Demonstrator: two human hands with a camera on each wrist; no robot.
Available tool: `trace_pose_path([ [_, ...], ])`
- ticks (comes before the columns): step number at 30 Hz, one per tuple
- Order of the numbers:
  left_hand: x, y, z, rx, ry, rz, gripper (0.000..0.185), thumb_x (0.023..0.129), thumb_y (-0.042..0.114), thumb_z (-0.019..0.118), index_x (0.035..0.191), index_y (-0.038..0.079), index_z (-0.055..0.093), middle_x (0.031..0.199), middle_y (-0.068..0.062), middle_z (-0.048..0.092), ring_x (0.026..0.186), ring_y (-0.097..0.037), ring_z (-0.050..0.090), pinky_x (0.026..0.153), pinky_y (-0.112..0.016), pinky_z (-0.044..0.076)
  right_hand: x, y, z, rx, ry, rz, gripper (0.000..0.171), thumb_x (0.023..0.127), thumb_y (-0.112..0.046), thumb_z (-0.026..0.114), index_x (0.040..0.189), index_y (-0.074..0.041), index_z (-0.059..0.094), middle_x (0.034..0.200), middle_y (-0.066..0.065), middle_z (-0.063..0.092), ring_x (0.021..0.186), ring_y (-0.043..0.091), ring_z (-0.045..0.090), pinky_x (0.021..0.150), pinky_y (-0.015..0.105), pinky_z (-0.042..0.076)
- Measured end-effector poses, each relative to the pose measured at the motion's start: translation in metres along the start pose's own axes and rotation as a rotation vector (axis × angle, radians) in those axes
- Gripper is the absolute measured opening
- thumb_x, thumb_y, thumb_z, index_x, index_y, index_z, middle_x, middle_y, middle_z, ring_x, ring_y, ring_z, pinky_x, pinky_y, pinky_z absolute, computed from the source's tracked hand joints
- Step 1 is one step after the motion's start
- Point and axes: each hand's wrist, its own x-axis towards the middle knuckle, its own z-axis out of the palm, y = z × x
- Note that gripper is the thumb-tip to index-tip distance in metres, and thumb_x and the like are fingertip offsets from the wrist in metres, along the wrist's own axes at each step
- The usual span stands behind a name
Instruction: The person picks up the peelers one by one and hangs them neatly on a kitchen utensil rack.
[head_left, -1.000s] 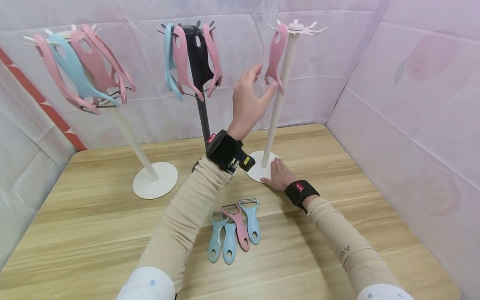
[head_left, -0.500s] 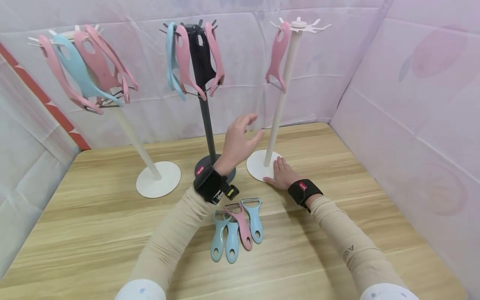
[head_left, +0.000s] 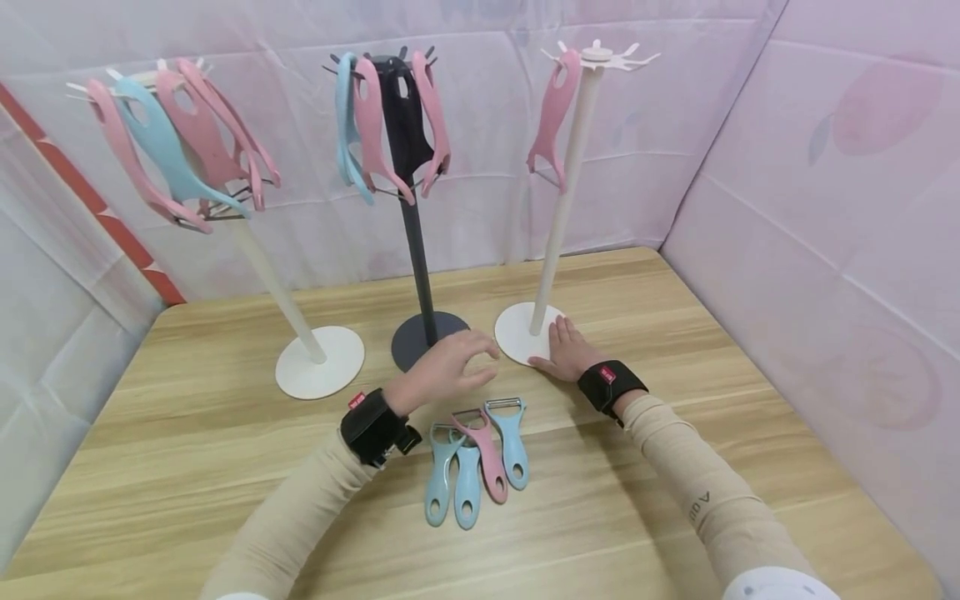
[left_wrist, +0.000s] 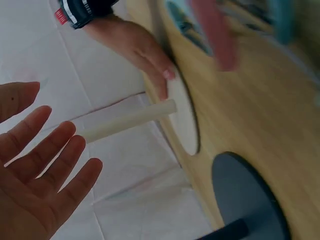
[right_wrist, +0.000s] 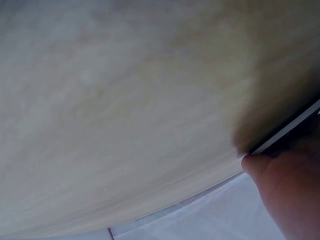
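Note:
My left hand [head_left: 444, 367] hangs in the air over the table, its fingers loosely bent and nothing in them; the left wrist view shows its palm and spread fingers [left_wrist: 75, 150]. Just below it lies a group of vegetable peelers: a pink peeler [head_left: 483, 458] and three light blue ones, the rightmost blue peeler [head_left: 512, 446] a little apart at its handle. My right hand [head_left: 567, 350] rests flat on the edge of the right white stand's round base [head_left: 513, 333]. From a hook on top of that stand hangs one pink peeler [head_left: 557, 108].
A black stand [head_left: 420, 258] in the middle carries blue, pink and black peelers. The left white stand [head_left: 279, 287] holds pink and blue peelers. Behind the wooden table [head_left: 187, 467] and along its right side hangs pale cloth [head_left: 787, 200].
My left hand has come down from beside the hanging pink peeler on the right stand to just above the peelers on the table. My right hand has stayed on the base.

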Motion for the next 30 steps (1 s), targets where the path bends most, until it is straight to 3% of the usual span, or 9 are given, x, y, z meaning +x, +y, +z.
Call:
trace_pose_path([
  [6,-0.021,-0.003,0.006,0.012,-0.196,0.053,0.023,0.086,0.014,0.061,0.107,0.004,0.063,0.113,-0.007,0.059,0.111,-0.021,0.049,0.096,-0.032,0.038,-0.001,0.0,0.0,-0.007,-0.01,0.004,0.084,0.094,-0.045,0.04,0.134,0.022,0.012,0.14,0.04,0.007,0.132,0.047,0.005,0.108,0.048,0.012],
  [9,-0.027,-0.004,0.01,0.006,-0.257,0.113,0.021,0.086,0.015,0.061,0.104,0.005,0.064,0.11,-0.004,0.06,0.11,-0.018,0.05,0.095,-0.03,0.039,-0.002,0.001,0.0,-0.011,-0.006,0.0,0.083,0.094,-0.044,0.041,0.133,0.023,0.012,0.139,0.04,0.007,0.132,0.048,0.005,0.108,0.049,0.013],
  [13,-0.032,-0.005,0.015,-0.006,-0.262,0.18,0.017,0.087,0.015,0.061,0.1,0.006,0.066,0.102,-0.001,0.062,0.102,-0.014,0.052,0.09,-0.026,0.041,0.0,0.004,0.002,-0.008,0.001,-0.004,0.082,0.094,-0.043,0.041,0.134,0.022,0.012,0.14,0.04,0.008,0.131,0.048,0.006,0.107,0.049,0.013],
  [18,-0.036,-0.006,0.019,-0.027,-0.244,0.178,0.014,0.086,0.013,0.062,0.097,0.006,0.067,0.097,-0.002,0.063,0.098,-0.014,0.052,0.088,-0.026,0.041,0.003,0.007,0.005,-0.015,-0.022,0.005,0.084,0.094,-0.047,0.039,0.135,0.02,0.01,0.141,0.038,0.006,0.132,0.046,0.004,0.108,0.049,0.013],
  [24,-0.038,-0.008,0.024,0.01,-0.309,0.147,0.016,0.085,0.014,0.063,0.1,0.009,0.067,0.101,-0.001,0.063,0.099,-0.013,0.05,0.087,-0.024,0.04,0.003,0.007,0.004,-0.003,-0.028,0.004,0.086,0.093,-0.049,0.039,0.135,0.02,0.011,0.141,0.039,0.005,0.132,0.046,0.003,0.107,0.049,0.013],
  [30,-0.037,-0.007,0.028,0.034,-0.372,0.176,0.024,0.08,0.003,0.06,0.102,0.008,0.067,0.107,-0.001,0.062,0.104,-0.016,0.05,0.091,-0.025,0.039,0.001,0.005,0.002,-0.02,-0.019,-0.003,0.085,0.094,-0.05,0.036,0.135,0.02,0.011,0.141,0.038,0.006,0.132,0.046,0.003,0.108,0.048,0.012],
])
